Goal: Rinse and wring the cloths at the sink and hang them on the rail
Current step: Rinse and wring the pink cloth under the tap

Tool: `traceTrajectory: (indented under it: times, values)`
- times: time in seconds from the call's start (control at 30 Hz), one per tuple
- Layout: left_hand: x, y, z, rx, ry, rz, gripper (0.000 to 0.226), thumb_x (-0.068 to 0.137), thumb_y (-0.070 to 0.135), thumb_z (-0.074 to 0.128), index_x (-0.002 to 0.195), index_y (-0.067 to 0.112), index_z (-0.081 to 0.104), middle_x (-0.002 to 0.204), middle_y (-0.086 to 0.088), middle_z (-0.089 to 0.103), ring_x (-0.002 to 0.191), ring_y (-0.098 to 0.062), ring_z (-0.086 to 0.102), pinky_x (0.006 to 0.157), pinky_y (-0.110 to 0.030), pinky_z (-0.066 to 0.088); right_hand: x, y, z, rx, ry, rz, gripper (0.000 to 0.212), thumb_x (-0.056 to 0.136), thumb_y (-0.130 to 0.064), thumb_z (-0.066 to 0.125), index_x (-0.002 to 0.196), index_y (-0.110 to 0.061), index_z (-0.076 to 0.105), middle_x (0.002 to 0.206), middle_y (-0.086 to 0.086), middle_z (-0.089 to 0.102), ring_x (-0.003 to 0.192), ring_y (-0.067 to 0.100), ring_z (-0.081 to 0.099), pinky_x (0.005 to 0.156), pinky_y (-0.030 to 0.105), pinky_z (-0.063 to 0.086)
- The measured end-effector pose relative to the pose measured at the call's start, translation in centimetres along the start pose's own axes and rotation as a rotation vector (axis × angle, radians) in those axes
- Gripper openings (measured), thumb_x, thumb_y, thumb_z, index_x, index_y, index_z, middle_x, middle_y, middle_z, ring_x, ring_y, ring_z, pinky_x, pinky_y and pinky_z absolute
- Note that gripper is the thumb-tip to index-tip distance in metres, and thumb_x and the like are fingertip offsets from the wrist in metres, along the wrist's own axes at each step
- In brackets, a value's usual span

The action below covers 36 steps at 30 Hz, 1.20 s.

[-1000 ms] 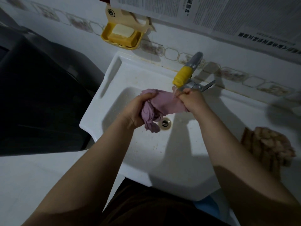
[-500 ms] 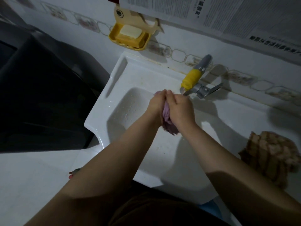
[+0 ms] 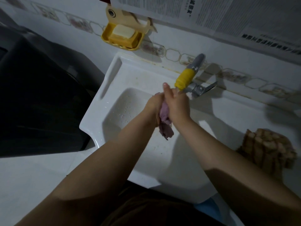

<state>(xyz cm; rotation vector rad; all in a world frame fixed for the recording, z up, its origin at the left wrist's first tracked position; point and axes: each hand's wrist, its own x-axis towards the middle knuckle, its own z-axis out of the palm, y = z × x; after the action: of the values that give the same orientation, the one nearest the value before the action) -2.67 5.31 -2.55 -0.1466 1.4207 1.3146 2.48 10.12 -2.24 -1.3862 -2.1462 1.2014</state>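
- Now both hands press together over the sink (image 3: 97,110), just below the tap (image 3: 187,77).
- Left hand (image 3: 153,108) curls round the purple cloth (image 3: 165,126).
- Right hand (image 3: 177,106) clamps it too, fingers partly straight.
- Cloth's end hangs beneath the palms.
- Brown cloth (image 3: 267,149) lies on the counter, right.

- The scene is dimly lit, with light falling from above and behind the head.
- Dark arm shadows are cast across the white sink (image 3: 162,168).
- Edges are bent by wide-angle distortion.
- Slight blur is seen throughout.
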Motion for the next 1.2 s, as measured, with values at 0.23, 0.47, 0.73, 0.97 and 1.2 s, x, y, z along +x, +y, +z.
traceTrajectory:
  times: [0.23,0.47,0.73,0.97,1.2]
  values:
    - [-0.8,-1.3,-2.0,-0.266,-0.321,-0.088,0.034,0.096,0.042,0.049,0.096,0.009,0.056,0.082,-0.011,0.062,0.070,-0.019,0.061,0.061,-0.027,0.054,3.9,2.8,-1.3,0.298,-0.091,0.269,0.040,0.095,-0.037,0.051,0.065,-0.011,0.057,0.061,0.009,0.057,0.055,0.023,0.053,0.055,0.027,0.045]
    - [-0.2,-0.7,-6.4,-0.495,-0.439,-0.042,0.021,0.091,0.023,0.056,0.087,0.006,0.068,0.078,-0.010,0.070,0.068,-0.017,0.069,0.071,-0.027,0.056,3.5,4.8,-5.4,0.567,-0.740,0.541,0.023,0.084,-0.034,0.063,0.075,-0.013,0.065,0.057,0.001,0.046,0.043,0.006,0.039,0.036,0.016,0.033]
    - [0.3,-0.8,-7.4,-0.468,-0.497,-0.034,0.064,0.071,0.012,0.079,0.126,0.004,0.048,0.094,-0.016,0.068,0.082,-0.021,0.068,0.081,-0.030,0.055,2.8,3.2,-4.1,0.989,-0.541,0.489,0.044,0.102,-0.024,0.038,0.074,-0.018,0.071,0.077,-0.001,0.071,0.069,0.009,0.065,0.058,0.023,0.051]
    - [1.0,-1.7,-5.1,-0.295,-0.160,-0.063,0.025,0.100,0.031,0.040,0.091,0.014,0.055,0.072,-0.008,0.062,0.060,-0.017,0.059,0.055,-0.024,0.045,-0.2,-0.1,-2.2,0.873,-0.399,0.460,0.039,0.093,-0.030,0.057,0.057,-0.017,0.057,0.051,-0.003,0.061,0.047,0.008,0.057,0.051,0.019,0.045]
    - [-0.7,-0.6,0.4,-0.417,0.018,-0.059,0.028,0.101,0.033,0.042,0.116,0.012,0.054,0.111,-0.017,0.061,0.107,-0.028,0.058,0.103,-0.040,0.043,1.2,0.2,-0.4,-0.089,-0.065,0.027,0.045,0.096,-0.038,0.049,0.058,-0.013,0.051,0.076,0.020,0.066,0.077,0.034,0.063,0.063,0.035,0.041]
